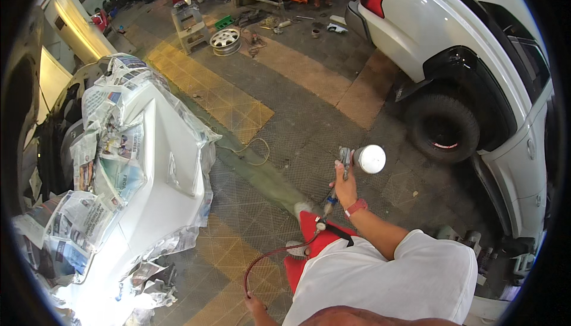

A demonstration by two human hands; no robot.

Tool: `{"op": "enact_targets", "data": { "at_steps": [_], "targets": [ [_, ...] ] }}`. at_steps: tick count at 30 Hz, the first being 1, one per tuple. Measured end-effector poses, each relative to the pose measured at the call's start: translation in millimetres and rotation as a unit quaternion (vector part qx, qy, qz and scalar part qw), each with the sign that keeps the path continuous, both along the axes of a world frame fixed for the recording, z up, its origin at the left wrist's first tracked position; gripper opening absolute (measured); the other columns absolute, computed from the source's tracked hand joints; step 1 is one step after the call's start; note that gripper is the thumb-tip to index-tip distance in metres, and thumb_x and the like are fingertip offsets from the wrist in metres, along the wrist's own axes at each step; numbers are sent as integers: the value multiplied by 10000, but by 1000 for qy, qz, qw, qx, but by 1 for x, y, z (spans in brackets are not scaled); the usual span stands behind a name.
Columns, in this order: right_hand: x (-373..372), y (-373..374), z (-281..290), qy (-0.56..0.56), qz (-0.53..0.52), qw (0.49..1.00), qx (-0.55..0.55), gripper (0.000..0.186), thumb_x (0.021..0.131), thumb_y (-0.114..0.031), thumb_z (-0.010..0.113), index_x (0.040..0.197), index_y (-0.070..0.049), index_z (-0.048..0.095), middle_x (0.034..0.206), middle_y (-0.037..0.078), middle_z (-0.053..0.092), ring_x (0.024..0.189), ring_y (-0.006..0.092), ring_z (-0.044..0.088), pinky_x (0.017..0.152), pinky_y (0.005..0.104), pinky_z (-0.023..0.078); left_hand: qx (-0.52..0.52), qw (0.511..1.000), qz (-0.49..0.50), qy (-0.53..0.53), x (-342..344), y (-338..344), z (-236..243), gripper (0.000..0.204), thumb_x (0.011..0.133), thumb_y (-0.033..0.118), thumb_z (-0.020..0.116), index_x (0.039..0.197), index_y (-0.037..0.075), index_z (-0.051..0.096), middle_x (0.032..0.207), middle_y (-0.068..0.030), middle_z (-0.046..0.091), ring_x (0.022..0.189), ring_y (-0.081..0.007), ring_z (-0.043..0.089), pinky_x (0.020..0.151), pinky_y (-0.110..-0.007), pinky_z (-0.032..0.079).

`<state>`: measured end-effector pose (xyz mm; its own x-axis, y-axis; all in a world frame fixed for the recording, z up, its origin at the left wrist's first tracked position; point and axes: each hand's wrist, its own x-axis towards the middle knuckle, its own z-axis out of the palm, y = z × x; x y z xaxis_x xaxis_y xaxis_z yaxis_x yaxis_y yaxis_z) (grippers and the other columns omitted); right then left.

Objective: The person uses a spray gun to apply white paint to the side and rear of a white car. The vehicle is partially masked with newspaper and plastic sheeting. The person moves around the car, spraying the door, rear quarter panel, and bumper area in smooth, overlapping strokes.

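Observation:
My right hand [345, 188] is closed around the handle of a metal spray gun [345, 158], held out in front of my body. A paint cup with a white lid [373, 159] is attached to the gun. From the gun's lower end a fitting with a small gauge [321, 225] joins a dark red air hose [262, 257]. The hose curves down to my left hand [256, 303], whose fingers close on it at the lower edge. Left of me is a white car bumper [156, 165], apart from both hands, with newspaper masking [110, 150] around it.
A white vehicle [410, 22] with a large tire [443, 127] stands at the right. Farther off are a step stool [190, 27], a wheel rim [225, 41] and scattered parts. A thin cord [256, 162] lies on the grid-tiled floor [285, 112]. Bright light glares at lower left.

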<state>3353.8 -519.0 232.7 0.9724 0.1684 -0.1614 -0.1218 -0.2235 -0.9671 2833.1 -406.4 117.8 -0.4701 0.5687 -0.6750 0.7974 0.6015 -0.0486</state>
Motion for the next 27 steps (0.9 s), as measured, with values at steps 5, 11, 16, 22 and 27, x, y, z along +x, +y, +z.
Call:
{"op": "enact_targets", "data": {
  "at_steps": [5, 11, 16, 22, 27],
  "targets": [
    [40, -24, 5, 2, 22, 999, -26, 739, 1094, -443, 462, 1676, -134, 127, 1440, 162, 576, 1159, 214, 654, 604, 274, 597, -18, 997, -79, 19, 16, -46, 25, 503, 1106, 376, 450, 1417, 8, 594, 1319, -191, 674, 1170, -385, 659, 951, -506, 530],
    [150, -48, -13, -16, 46, 997, 62, 739, 1088, -501, 457, 1678, -167, 161, 1448, 159, 580, 896, 166, 691, 527, 270, 543, -82, 988, -124, 36, 103, -71, 30, 525, 1075, 404, 494, 1318, -40, 635, 1268, -238, 692, 1171, -439, 657, 960, -500, 516],
    [255, -57, -4, -60, 127, 986, 92, 608, 1116, -401, 432, 1646, -134, 300, 1159, 93, 700, 1002, 175, 681, 873, 333, 547, -143, 959, -244, 24, 222, -96, 15, 534, 1064, 412, 503, 1294, -51, 636, 1258, -255, 690, 1175, -456, 651, 957, -515, 513],
    [367, -39, 25, -94, 264, 960, -1, 568, 1047, -385, 573, 1535, -110, 481, 1297, 265, 664, 1108, 445, 673, 961, 460, 536, -84, 929, -353, -73, 396, -75, -20, 539, 1045, 427, 517, 1255, -54, 642, 1229, -283, 688, 1176, -480, 643, 948, -538, 509],
    [432, -3, 87, -177, 375, 910, -31, 614, 1030, -525, 547, 1391, -29, 578, 1243, 268, 679, 1111, 464, 654, 952, 526, 530, 10, 909, -394, -134, 516, -65, -29, 523, 1027, 463, 517, 1220, -3, 658, 1136, -305, 703, 1118, -508, 654, 935, -564, 505]
  ]
}}
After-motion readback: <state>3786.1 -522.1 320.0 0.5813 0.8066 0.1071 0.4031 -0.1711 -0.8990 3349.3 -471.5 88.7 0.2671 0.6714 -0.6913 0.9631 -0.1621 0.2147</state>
